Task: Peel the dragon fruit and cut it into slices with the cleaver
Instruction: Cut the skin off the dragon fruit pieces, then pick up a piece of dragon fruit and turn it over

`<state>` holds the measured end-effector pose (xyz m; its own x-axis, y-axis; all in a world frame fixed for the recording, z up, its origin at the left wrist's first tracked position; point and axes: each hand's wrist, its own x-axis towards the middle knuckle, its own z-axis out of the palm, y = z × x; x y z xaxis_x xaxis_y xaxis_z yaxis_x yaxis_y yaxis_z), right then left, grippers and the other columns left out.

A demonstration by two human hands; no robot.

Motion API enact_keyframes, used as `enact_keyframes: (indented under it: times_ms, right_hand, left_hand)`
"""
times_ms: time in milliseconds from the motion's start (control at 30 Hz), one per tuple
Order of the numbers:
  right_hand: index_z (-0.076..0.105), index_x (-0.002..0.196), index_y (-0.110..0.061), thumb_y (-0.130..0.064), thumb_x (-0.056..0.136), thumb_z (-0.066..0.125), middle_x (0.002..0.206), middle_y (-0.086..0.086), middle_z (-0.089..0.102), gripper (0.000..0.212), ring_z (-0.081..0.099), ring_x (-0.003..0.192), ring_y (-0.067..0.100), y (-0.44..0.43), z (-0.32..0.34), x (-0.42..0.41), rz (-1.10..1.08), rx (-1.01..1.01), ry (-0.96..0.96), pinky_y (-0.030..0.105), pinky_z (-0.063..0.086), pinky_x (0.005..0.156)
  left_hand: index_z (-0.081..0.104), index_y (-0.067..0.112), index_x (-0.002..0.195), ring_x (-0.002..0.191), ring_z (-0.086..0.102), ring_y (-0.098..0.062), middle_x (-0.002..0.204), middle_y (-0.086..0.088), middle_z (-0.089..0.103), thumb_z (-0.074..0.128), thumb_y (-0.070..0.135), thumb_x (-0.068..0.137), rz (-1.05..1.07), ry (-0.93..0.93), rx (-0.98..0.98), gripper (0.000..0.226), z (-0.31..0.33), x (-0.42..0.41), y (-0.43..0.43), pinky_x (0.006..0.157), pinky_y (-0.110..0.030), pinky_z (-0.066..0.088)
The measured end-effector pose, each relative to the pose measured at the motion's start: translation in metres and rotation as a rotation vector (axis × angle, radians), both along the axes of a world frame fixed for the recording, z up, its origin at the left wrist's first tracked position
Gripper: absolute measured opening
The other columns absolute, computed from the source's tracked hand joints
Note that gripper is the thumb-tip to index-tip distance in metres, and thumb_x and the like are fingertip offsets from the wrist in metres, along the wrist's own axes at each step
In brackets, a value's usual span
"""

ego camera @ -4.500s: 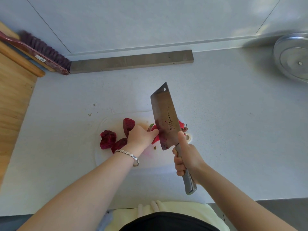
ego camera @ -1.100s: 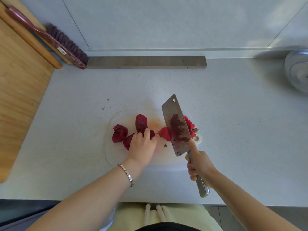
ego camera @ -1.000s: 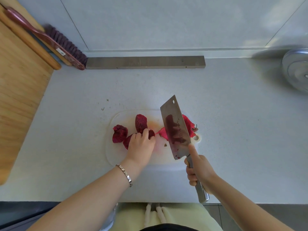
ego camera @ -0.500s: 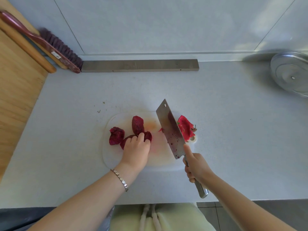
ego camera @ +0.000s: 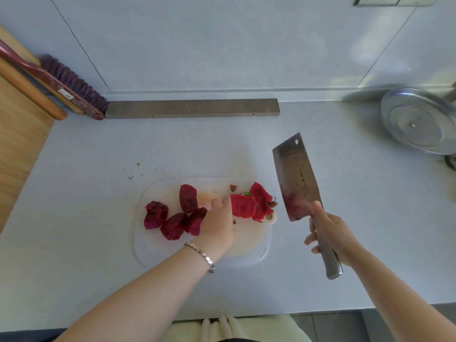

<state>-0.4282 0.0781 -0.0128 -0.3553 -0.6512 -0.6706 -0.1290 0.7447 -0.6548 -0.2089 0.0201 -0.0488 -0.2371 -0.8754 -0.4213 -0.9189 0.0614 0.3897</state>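
At the far left a wooden board (ego camera: 14,144) is lying along the counter's edge, with a purple-bristled brush (ego camera: 71,87) leaning across its back corner. A grey bar (ego camera: 192,108) is sitting against the wall.

The white cutting board (ego camera: 246,253) is carrying all of the fruit. Four dark magenta dragon fruit pieces (ego camera: 172,220) are clustering on its left half, touching one another. The red peel (ego camera: 249,204) is lying on its right half, with small green scraps beside it.

The left hand (ego camera: 218,224), wearing a silver bracelet (ego camera: 202,255), is resting palm down between them. Its fingers are reaching forward and its thumb side is touching the peel. Whether the thumb is pinching the peel cannot be told.

Right of the board, the right hand (ego camera: 330,230) is curling round the handle of the cleaver (ego camera: 296,178), one digit lying along the blade's heel. The blade is pointing away, off the board, and is smeared with purple juice near the hand.

A metal lid (ego camera: 419,122) is sitting at the far right.
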Motion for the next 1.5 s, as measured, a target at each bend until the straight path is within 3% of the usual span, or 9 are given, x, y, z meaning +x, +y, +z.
enact_keyframes:
  times_ms: [133, 333, 433, 533, 700, 867, 1100, 1233, 1500]
  right_hand:
    - [0.055, 0.072, -0.002, -0.053, 0.094, 0.035, 0.056, 0.013, 0.055, 0.059, 0.054, 0.049, 0.023, 0.002, -0.016, -0.013, 0.025, 0.076, 0.034, 0.029, 0.048, 0.048]
    - [0.055, 0.070, -0.003, -0.048, 0.097, 0.033, 0.047, 0.010, 0.052, 0.057, 0.046, 0.038, 0.021, 0.001, -0.034, -0.010, 0.056, 0.116, -0.022, 0.025, 0.044, 0.044]
    - [0.055, 0.070, -0.003, -0.048, 0.096, 0.035, 0.047, 0.011, 0.052, 0.057, 0.046, 0.037, 0.021, -0.001, -0.039, -0.007, 0.072, 0.139, -0.078, 0.025, 0.043, 0.045]
    - [0.056, 0.070, -0.002, -0.048, 0.097, 0.035, 0.047, 0.010, 0.053, 0.057, 0.047, 0.036, 0.019, -0.005, -0.043, 0.001, 0.117, 0.165, -0.102, 0.024, 0.044, 0.045]
    - [0.056, 0.069, -0.001, -0.043, 0.098, 0.036, 0.045, 0.011, 0.052, 0.054, 0.046, 0.035, 0.020, -0.008, -0.045, 0.014, 0.122, 0.145, -0.146, 0.023, 0.043, 0.043]
    - [0.055, 0.069, -0.001, -0.040, 0.098, 0.037, 0.043, 0.009, 0.051, 0.051, 0.044, 0.033, 0.020, -0.001, -0.041, 0.019, 0.153, 0.153, -0.150, 0.023, 0.042, 0.043]
    - [0.051, 0.070, -0.004, -0.037, 0.097, 0.037, 0.041, 0.008, 0.047, 0.045, 0.041, 0.034, 0.020, -0.001, -0.027, 0.026, 0.148, 0.147, -0.156, 0.022, 0.038, 0.042]
    - [0.050, 0.069, -0.004, -0.035, 0.097, 0.037, 0.039, 0.008, 0.044, 0.044, 0.038, 0.034, 0.020, -0.009, -0.004, 0.030, 0.164, 0.075, -0.137, 0.022, 0.036, 0.041]
    - [0.049, 0.067, -0.003, -0.031, 0.095, 0.040, 0.043, 0.010, 0.043, 0.041, 0.037, 0.035, 0.021, -0.044, 0.052, 0.088, 0.446, -0.046, -0.177, 0.023, 0.036, 0.041]
  left_hand:
    - [0.003, 0.021, 0.147, 0.108, 0.053, -0.036, 0.146, -0.020, 0.015, 0.053, 0.001, 0.085, -0.001, -0.074, 0.000, 0.083, -0.011, -0.008, -0.010, 0.085, -0.037, 0.051]
    - [0.006, 0.026, 0.147, 0.089, 0.057, -0.029, 0.130, -0.012, 0.025, 0.058, -0.002, 0.080, -0.037, -0.042, 0.037, 0.089, -0.012, -0.017, -0.031, 0.070, -0.030, 0.047]
    - [0.020, 0.022, 0.144, 0.095, 0.056, -0.028, 0.127, -0.011, 0.030, 0.064, 0.008, 0.079, -0.044, -0.013, 0.081, 0.080, -0.013, -0.023, -0.041, 0.075, -0.029, 0.046]
    - [0.042, 0.018, 0.130, 0.107, 0.048, -0.026, 0.118, -0.011, 0.040, 0.068, 0.019, 0.076, 0.055, 0.142, 0.114, 0.060, -0.010, -0.030, -0.041, 0.080, -0.023, 0.041]
    - [0.046, 0.021, 0.124, 0.106, 0.041, -0.017, 0.114, -0.007, 0.035, 0.074, 0.030, 0.073, 0.173, 0.290, 0.142, 0.058, -0.008, -0.037, -0.033, 0.082, -0.015, 0.034]
    - [0.025, 0.025, 0.143, 0.118, 0.040, -0.023, 0.127, -0.008, 0.024, 0.078, 0.034, 0.069, 0.199, 0.317, 0.241, 0.092, -0.002, -0.042, -0.023, 0.102, -0.022, 0.033]
    - [0.027, 0.027, 0.144, 0.118, 0.045, -0.025, 0.126, -0.007, 0.027, 0.078, 0.025, 0.071, 0.251, 0.372, 0.198, 0.089, 0.006, -0.042, -0.020, 0.103, -0.023, 0.034]
    - [0.028, 0.028, 0.144, 0.115, 0.046, -0.024, 0.113, -0.001, 0.025, 0.076, 0.024, 0.075, 0.250, 0.397, 0.096, 0.084, 0.031, -0.038, -0.021, 0.101, -0.026, 0.039]
    - [0.025, 0.030, 0.145, 0.116, 0.048, -0.029, 0.125, -0.008, 0.030, 0.067, 0.031, 0.083, 0.422, 0.301, -0.185, 0.075, 0.092, 0.031, -0.011, 0.104, -0.034, 0.039]
